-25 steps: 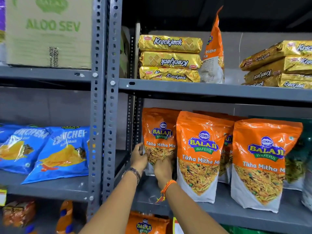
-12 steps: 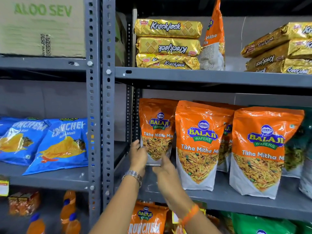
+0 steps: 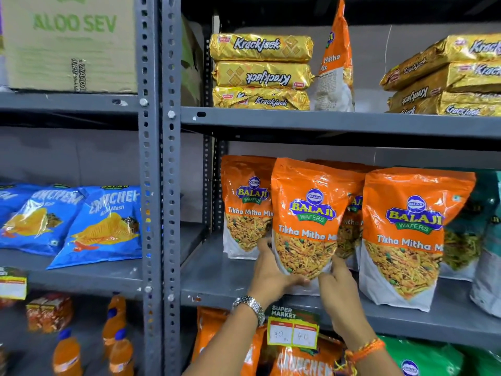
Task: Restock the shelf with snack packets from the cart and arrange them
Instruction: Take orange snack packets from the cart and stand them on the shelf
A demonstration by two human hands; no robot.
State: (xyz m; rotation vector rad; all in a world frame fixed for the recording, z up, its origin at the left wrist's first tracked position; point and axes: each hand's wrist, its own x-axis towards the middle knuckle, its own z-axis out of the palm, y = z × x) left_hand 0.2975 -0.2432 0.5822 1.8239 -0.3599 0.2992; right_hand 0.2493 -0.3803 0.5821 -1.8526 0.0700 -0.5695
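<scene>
Orange Balaji Tikha Mitha Mix packets stand upright on the grey middle shelf [image 3: 217,278]. The front middle packet [image 3: 309,213] is held at its lower corners by both hands. My left hand [image 3: 271,275] grips its bottom left edge, and my right hand [image 3: 339,289] grips its bottom right. Behind it to the left stands another packet [image 3: 244,202], free of my hands. A third front packet [image 3: 406,234] stands to the right, and a further one [image 3: 352,221] shows partly behind. The cart is out of view.
Gold Krackjack packs [image 3: 260,71] and one orange packet [image 3: 336,63] sit on the upper shelf. Blue Crunchem bags [image 3: 103,226] lie on the left shelf beyond the grey upright [image 3: 162,185]. A price tag [image 3: 292,332] hangs from the shelf edge. Green packets [image 3: 482,213] stand at the right.
Both hands left the back-left packet, moved right and took hold of the front middle packet's lower corners.
</scene>
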